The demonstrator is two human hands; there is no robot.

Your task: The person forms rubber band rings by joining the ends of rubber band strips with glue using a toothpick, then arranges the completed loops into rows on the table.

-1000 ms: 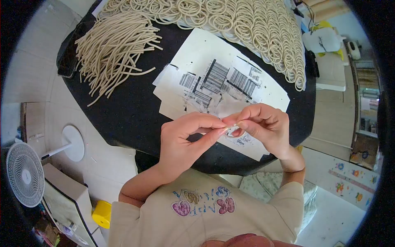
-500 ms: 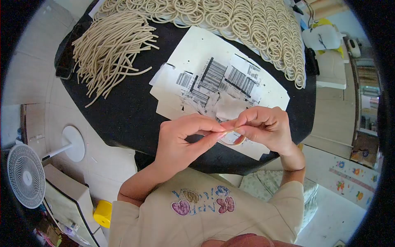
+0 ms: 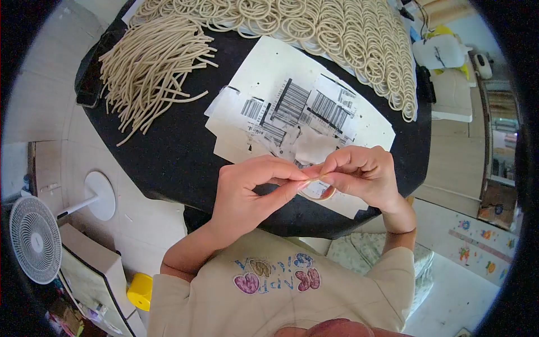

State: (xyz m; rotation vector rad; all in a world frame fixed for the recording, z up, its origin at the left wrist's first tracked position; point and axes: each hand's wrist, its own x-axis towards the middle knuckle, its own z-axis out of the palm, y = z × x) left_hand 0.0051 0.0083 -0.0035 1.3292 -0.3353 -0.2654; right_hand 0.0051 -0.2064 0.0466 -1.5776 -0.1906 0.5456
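Observation:
A beige cord (image 3: 321, 199) is bent into a small loop below my fingertips. My left hand (image 3: 247, 188) pinches one side of it between thumb and forefinger, and my right hand (image 3: 362, 175) pinches the other side. The fingertips almost meet, so the spot where the ends come together is hidden. Beneath the hands lies a flat white sheet of card (image 3: 247, 73) covered with barcode labels. A small white pad (image 3: 315, 146) rests on it just beyond my fingers.
Loose straight cords (image 3: 151, 67) are heaped at the table's left. Rows of finished-looking cord rings (image 3: 337, 39) overlap along the far side. A black cloth (image 3: 168, 163) covers the table, with a dark phone-like object (image 3: 88, 84) at its left edge. A fan (image 3: 36, 244) stands left.
Both hands stay in almost the same place, still pinching the cord. The loop beneath the fingertips hangs very slightly lower and looks rounder.

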